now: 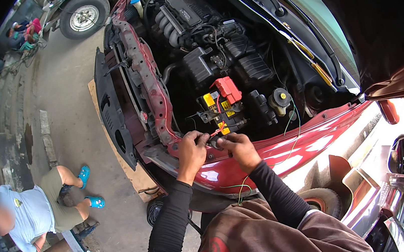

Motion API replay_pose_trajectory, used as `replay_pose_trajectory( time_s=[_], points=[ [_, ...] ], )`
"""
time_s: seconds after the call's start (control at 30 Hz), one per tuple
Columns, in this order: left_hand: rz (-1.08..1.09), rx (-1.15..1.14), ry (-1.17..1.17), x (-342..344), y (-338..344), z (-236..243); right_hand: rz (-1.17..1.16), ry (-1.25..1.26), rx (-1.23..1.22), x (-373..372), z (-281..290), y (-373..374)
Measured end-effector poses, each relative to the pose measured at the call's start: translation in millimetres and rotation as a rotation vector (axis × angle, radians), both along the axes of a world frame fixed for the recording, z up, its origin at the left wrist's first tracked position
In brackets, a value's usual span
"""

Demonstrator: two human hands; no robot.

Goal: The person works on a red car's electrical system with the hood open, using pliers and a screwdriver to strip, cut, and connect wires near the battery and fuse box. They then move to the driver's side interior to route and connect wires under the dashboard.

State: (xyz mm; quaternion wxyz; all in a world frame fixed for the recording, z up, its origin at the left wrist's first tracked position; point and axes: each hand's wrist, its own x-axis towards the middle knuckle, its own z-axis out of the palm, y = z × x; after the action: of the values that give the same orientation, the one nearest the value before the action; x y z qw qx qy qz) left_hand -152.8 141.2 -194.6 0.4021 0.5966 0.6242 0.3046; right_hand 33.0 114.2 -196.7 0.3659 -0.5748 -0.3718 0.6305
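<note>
Both my hands meet over the front edge of a red car's open engine bay. My left hand [193, 153] is closed, fingers pinched near the end of a thin red wire [218, 130]. My right hand [240, 150] is closed on a small dark piece [213, 142] between the two hands; its kind is too small to tell. Just beyond them sits the car battery [225, 109], black with yellow labels. A red terminal cover [228, 90] stands raised on its far side, and the red wire runs down from there across the battery.
The engine [187, 12] fills the far bay. A fluid reservoir [280, 99] stands right of the battery. Thin green wires [297, 129] trail over the red fender [286, 151]. A person [35, 207] in blue clogs sits at left. A loose wheel [83, 17] shows at far left.
</note>
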Motion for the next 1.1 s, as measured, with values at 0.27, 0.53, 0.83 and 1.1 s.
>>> replay_pose_trajectory(
  time_s=[0.27, 0.53, 0.83, 1.1],
  points=[
    [-0.113, 0.252, 0.068, 6, -9, 4, -0.048, -0.602, 0.411, -20, -2, 39],
    [0.044, -0.375, -0.405, -10, 8, -2, -0.087, 0.177, 0.107, -26, -29, -2],
    [-0.049, 0.209, 0.001, 3, -1, 5, -0.124, 0.503, -0.052, 3, 15, 23],
    [-0.083, 0.411, 0.071, -5, 7, 12, 0.336, -0.668, 0.604, 3, 4, 49]
  ],
)
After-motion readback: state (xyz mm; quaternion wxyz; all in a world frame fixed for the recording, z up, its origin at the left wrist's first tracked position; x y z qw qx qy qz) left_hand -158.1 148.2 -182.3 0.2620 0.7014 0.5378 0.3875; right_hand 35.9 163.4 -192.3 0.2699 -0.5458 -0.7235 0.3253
